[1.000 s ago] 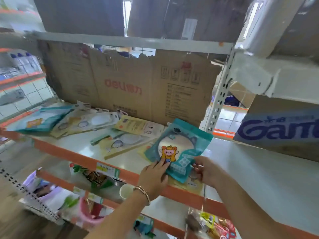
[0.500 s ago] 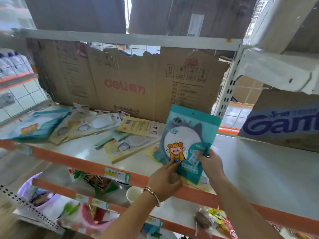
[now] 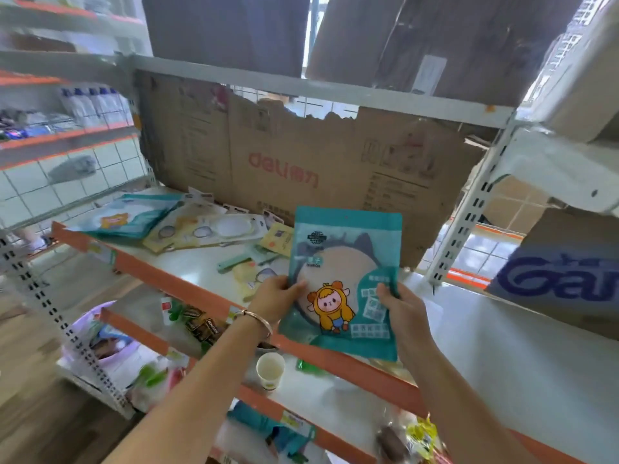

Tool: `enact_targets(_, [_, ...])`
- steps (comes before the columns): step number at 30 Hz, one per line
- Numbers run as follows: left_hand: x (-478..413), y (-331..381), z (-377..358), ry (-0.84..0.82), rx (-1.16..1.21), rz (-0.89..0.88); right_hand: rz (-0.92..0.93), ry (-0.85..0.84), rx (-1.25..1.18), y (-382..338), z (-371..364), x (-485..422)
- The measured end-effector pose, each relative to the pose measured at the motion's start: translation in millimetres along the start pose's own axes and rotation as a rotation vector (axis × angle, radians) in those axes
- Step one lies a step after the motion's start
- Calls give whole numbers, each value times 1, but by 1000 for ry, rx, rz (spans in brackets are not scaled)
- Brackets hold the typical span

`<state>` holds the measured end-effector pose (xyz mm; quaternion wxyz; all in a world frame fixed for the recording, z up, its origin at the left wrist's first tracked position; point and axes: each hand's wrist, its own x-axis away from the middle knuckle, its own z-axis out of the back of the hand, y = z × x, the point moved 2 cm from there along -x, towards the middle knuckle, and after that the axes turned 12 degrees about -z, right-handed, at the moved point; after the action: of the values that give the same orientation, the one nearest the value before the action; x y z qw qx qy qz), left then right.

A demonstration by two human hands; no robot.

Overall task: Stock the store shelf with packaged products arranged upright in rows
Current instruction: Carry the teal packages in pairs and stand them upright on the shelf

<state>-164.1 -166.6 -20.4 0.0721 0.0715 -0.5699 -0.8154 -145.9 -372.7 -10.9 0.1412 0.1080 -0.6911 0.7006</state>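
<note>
Hands (image 3: 278, 294) (image 3: 400, 308) on pouch (image 3: 348, 262) before "deli" carton (image 3: 301, 169)

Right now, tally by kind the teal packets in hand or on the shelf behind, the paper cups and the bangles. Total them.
Teal packets: 2, the held packet between left hand and right hand, the flat packet on the shelf
Paper cups: 1, the cup
Bangles: 1, the bangle
Total: 4

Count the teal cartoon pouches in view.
2. One pouch is held upright by the left hand and right hand; the other pouch lies flat at the shelf's left end. Others may hide in the pile or blur below.
</note>
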Motion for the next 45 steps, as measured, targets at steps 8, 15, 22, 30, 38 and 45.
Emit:
enact_targets(8, [21,-32,75,100,372,196,-61,-205,80,2,-71,-2])
enact_targets(15, [-16,-81,176,255,420,210,-90,-360,155,-3,-181,-34])
enact_targets(22, [-58,-121,290,298,541,185,-279,-334,106,-5,-305,-72])
enact_targets(30, [-100,-165,394,333,544,218,-427,-631,-73,-1,-447,-55])
enact_targets(38, [-131,-230,445,413,599,374,-542,-532,-14,-5,-511,-75])
enact_targets(45, [-140,-270,455,367,562,406,-575,-496,61,-9,-542,-85])
